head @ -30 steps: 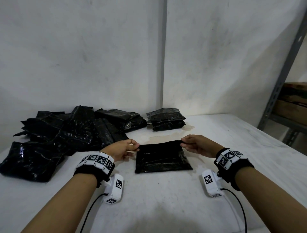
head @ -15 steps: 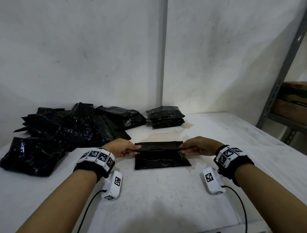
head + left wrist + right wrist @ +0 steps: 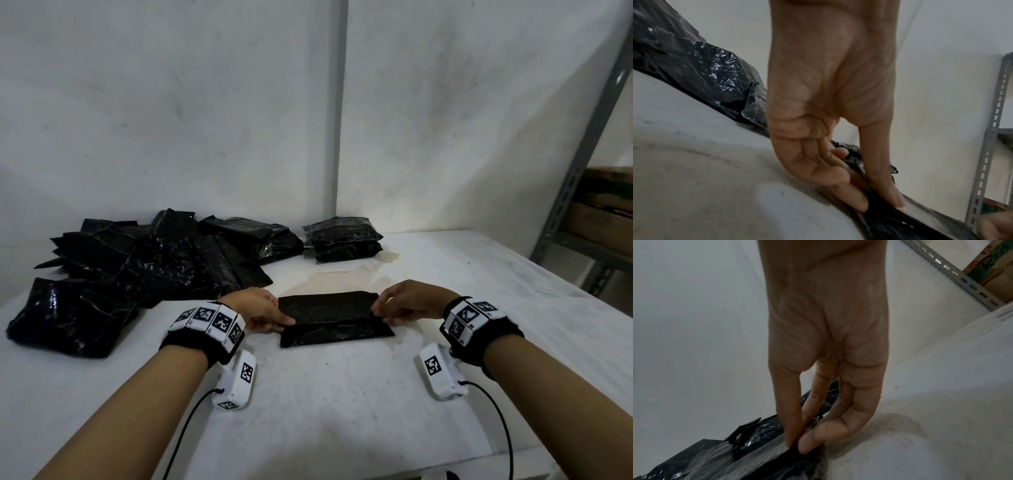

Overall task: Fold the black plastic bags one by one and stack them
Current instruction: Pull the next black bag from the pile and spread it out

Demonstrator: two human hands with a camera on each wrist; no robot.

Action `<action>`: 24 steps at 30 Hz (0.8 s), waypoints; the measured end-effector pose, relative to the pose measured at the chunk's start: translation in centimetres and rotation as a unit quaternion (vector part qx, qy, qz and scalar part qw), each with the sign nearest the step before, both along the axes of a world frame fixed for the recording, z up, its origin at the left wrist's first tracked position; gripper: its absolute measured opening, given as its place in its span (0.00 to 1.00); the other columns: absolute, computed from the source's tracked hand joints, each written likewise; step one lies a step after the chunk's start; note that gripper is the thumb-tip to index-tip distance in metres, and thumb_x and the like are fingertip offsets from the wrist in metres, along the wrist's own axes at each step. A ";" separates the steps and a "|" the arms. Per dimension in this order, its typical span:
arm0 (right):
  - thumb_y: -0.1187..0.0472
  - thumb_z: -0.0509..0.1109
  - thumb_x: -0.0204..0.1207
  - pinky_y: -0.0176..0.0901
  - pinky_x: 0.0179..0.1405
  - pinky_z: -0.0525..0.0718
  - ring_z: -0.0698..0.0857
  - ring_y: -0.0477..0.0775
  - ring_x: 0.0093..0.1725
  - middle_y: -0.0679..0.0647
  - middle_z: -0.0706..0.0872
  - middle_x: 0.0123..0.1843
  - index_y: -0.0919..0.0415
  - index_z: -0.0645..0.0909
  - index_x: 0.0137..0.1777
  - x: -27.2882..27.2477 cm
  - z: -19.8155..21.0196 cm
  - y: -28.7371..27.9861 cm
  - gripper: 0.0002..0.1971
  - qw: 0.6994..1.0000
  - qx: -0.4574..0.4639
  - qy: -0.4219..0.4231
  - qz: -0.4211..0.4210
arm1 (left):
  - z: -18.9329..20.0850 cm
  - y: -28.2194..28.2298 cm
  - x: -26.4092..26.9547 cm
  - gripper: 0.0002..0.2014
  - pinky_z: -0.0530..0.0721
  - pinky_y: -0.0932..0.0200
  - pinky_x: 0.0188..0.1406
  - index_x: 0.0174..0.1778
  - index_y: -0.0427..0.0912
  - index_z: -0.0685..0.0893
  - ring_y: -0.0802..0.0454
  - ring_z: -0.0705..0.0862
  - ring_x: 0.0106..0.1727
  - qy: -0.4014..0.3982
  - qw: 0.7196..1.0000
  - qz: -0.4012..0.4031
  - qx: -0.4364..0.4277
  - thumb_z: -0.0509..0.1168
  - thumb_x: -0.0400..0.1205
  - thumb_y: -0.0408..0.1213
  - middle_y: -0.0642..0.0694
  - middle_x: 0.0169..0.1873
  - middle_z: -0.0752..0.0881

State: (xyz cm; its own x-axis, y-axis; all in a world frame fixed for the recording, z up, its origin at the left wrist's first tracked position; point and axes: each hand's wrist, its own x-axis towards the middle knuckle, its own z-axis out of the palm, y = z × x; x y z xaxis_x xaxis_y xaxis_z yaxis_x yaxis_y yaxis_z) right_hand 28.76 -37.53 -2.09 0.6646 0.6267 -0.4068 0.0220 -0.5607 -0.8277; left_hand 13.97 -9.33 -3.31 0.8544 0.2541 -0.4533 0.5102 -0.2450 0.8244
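Observation:
A black plastic bag (image 3: 334, 318) lies on the white table (image 3: 325, 404) between my hands, its far half turned toward me over the near half. My left hand (image 3: 270, 317) pinches the flap's left corner between thumb and fingers (image 3: 857, 203). At the right corner my right hand (image 3: 390, 310) pinches the same flap (image 3: 748, 456) with thumb and fingertips (image 3: 809, 446). A small stack of folded black bags (image 3: 344, 240) sits at the back near the wall. To the left lies a loose pile of unfolded black bags (image 3: 137, 267).
White walls close off the back of the table. A grey metal shelf upright (image 3: 582, 144) with boxes (image 3: 603, 222) stands at the right. Cables run from the wrist cameras over the table's near edge. Bare tabletop lies in front of the bag.
Both hands have lifted the bag's far edge and drawn it toward me, so the flap now covers most of the near half. The bag looks half as deep.

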 end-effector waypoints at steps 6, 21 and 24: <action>0.71 0.74 0.75 0.32 0.35 0.87 0.89 0.43 0.35 0.53 0.91 0.39 0.63 0.87 0.53 0.3 -0.2 0.1 0.08 1.000 -0.009 -0.015 0.003 | -0.3 0.2 0.9 0.18 0.83 0.65 0.34 0.31 0.41 0.75 0.54 0.78 0.29 0.052 0.997 -0.015 0.059 0.82 0.65 0.32 0.44 0.28 0.77; 0.66 0.77 0.74 0.32 0.40 0.86 0.90 0.42 0.40 0.50 0.92 0.43 0.59 0.89 0.52 0.6 -0.4 0.2 0.08 0.998 -0.052 -0.039 0.026 | -0.5 0.1 1.2 0.15 0.84 0.63 0.34 0.29 0.38 0.79 0.53 0.79 0.27 0.061 0.994 -0.002 0.092 0.82 0.64 0.28 0.45 0.22 0.80; 0.67 0.76 0.74 0.32 0.39 0.86 0.89 0.42 0.38 0.50 0.92 0.43 0.59 0.89 0.52 0.5 -0.3 0.4 0.08 0.997 -0.060 -0.046 0.030 | -0.2 -0.2 1.5 0.20 0.84 0.51 0.52 0.40 0.35 0.79 0.45 0.83 0.42 0.065 0.985 -0.025 0.158 0.84 0.63 0.34 0.42 0.33 0.83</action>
State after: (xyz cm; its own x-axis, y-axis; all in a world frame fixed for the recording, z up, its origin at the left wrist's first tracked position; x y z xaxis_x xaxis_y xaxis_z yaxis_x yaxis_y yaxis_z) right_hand 29.27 -37.11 -2.43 0.6653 0.6177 -0.4193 0.1321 -0.6502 -0.7482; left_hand 15.47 -9.56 -3.55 0.8092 0.3598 -0.4645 0.5875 -0.5058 0.6316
